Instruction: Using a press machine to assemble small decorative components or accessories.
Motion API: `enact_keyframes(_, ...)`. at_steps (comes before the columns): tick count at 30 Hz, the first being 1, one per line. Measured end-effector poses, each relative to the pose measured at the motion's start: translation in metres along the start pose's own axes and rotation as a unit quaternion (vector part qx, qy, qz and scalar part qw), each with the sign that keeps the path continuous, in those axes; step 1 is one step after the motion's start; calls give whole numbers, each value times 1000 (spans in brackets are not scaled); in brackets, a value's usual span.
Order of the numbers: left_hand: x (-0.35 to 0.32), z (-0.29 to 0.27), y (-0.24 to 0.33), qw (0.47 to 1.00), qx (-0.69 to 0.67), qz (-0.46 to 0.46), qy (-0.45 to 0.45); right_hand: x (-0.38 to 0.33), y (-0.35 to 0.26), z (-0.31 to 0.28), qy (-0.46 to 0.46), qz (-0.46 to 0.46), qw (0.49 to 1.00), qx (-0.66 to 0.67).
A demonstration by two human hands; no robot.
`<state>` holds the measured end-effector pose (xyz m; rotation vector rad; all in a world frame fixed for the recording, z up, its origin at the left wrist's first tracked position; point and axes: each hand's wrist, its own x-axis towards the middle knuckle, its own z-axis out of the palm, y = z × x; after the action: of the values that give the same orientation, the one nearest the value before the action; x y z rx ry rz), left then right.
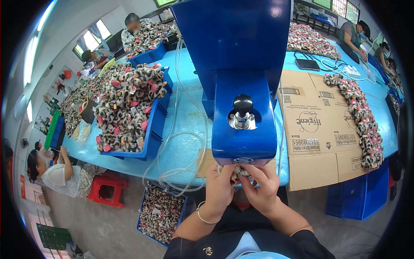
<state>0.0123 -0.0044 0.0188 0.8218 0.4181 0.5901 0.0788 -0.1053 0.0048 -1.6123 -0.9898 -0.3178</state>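
Just under the front of a blue press machine (245,142), my left hand (219,186) and my right hand (263,186) are close together. Between them is a small spotted plush piece (242,172) in black, white and brown fur, with the fingers of both hands closed on it. The machine's overhang and my fingers hide much of the piece. A black knob (243,103) on a metal fitting sits in a round opening on the machine's front.
To the left, a blue crate (152,137) overflows with spotted plush pieces. Another crate (140,216) of them stands on the floor. Flattened cardboard (312,166) bears a row of plush pieces (359,116) at right. Clear tubing (172,175) loops over the table (189,116). Co-workers sit around.
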Motion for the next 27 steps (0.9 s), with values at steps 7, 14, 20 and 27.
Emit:
enact_keyframes(7,0,-1,-2,1000,-5,-1,-9,-2,1,-2,-3,4,1000,1)
enact_keyframes(14,0,5,-2,1000,0,-8,0,-2,1,-4,-5,15,1000,3)
enact_keyframes(20,2,-3,-8,999,-14,-25,-29,-5,1,-8,-2,14,1000,-7)
enact_keyframes(27,4,10,0,999,13,-31,-9,-9,3,-7,8,16,1000,-13)
